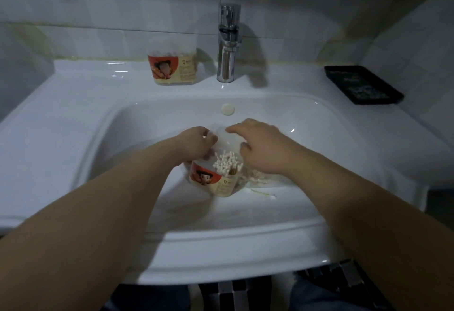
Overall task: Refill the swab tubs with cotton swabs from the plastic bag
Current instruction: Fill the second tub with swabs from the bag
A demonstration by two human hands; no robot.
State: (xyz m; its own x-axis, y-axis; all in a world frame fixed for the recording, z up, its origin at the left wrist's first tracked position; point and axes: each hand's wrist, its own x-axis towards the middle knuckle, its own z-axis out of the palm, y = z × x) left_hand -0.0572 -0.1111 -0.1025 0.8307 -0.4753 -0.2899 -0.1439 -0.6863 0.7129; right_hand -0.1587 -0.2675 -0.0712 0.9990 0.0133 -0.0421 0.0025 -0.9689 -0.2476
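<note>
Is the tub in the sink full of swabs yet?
Not full. The cotton swabs bunch on one side of the tub; the rest looks empty.

We find the middle of the sink (pixel 61 114) basin taken up: the left hand (pixel 196 144) grips the open tub (pixel 216 180) there, the right hand (pixel 260 148) is just beside it, and loose swabs (pixel 262 194) lie on the basin floor toward the front right. On the back edge the tap (pixel 227 47) stands at the centre, a second tub (pixel 173 67) near its left with a gap between. A black tray (pixel 363 84) fills the back right corner. The left edge and back left corner lie open.
</note>
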